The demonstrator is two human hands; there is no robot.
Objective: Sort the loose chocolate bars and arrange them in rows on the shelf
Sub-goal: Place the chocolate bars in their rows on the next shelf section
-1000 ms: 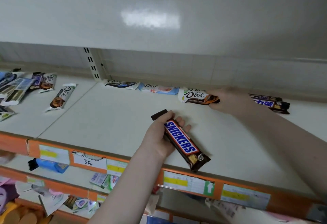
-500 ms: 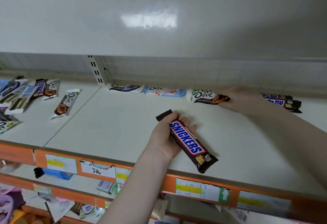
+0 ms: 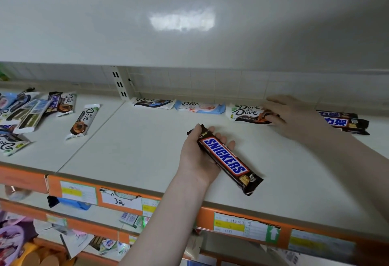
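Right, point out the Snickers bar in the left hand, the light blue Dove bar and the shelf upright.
Snickers bar (image 3: 225, 158): head view, on the blue logo.
Light blue Dove bar (image 3: 200, 107): head view, mid wrapper.
Shelf upright (image 3: 118, 84): head view, slotted strip.

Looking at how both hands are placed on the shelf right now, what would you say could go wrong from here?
1. The brown Snickers bar juts well past the left hand toward the orange shelf edge; a loose grip might let it slip off the front.
2. The right hand rests on the stacked white-and-brown Dove bars; a push could skew them against the light-blue Dove bar.
3. The right forearm passes close to the dark Chinese-labelled bars and may nudge them.
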